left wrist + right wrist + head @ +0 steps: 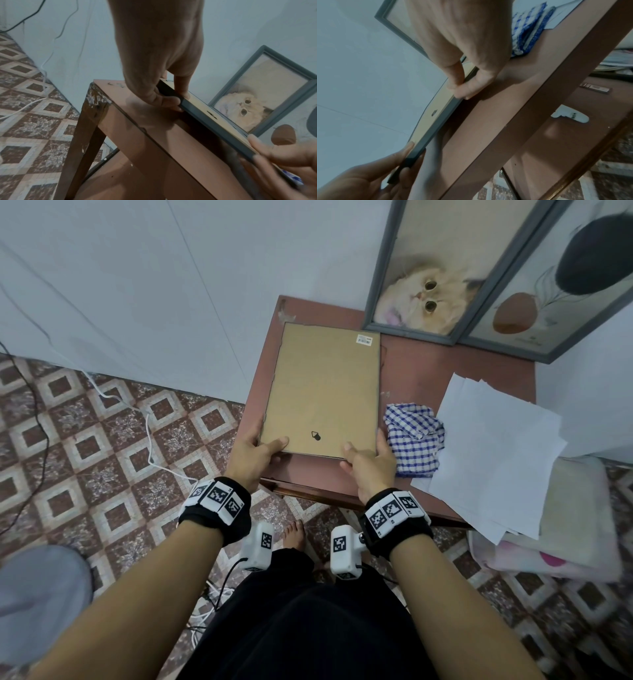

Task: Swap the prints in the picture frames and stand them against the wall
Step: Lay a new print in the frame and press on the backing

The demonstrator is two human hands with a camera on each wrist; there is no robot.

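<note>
A grey picture frame (323, 388) lies face down on the brown table (428, 371), its tan backing board up. My left hand (263, 445) grips its near left corner, thumb on the backing and fingers under the edge (164, 100). My right hand (364, 455) grips the near right corner the same way (462, 88). The near edge of the frame (211, 120) is lifted slightly off the table. Two framed prints lean on the wall at the back: a cat print (424, 299) and an abstract print (548, 299).
A blue checked cloth (412, 440) lies right of the frame, beside several loose white sheets (496, 446) that overhang the table's right edge. Cables (147, 419) run over the tiled floor at left. A lower shelf (570, 116) holds small items.
</note>
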